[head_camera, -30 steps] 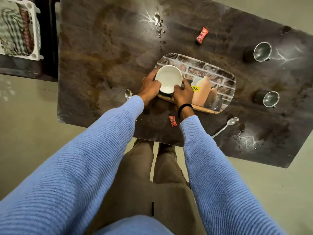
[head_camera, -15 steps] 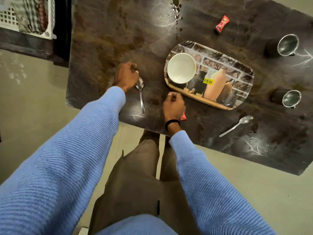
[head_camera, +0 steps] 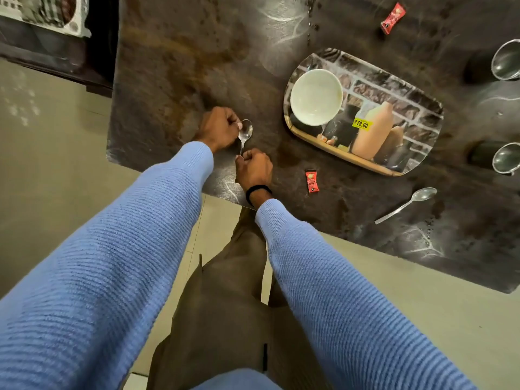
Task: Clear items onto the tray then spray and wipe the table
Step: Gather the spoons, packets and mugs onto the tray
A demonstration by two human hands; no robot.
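Observation:
A steel spoon lies near the table's front left corner. My left hand pinches it beside the bowl end, and my right hand grips the handle's tip. To the right sits the printed tray with a white bowl on its left end. A second spoon lies on the dark table in front of the tray. One red sachet lies near my right hand, another red sachet beyond the tray. Two steel cups stand at the right edge.
A white basket holding checked cloth stands on a low surface at the far left. White dried marks and dark crumbs spot the tabletop. My legs and the pale floor are below the table's front edge.
Both hands left the bowl on the tray and moved left. The left hand took the spoon by its bowl end, then the right hand came over to the handle.

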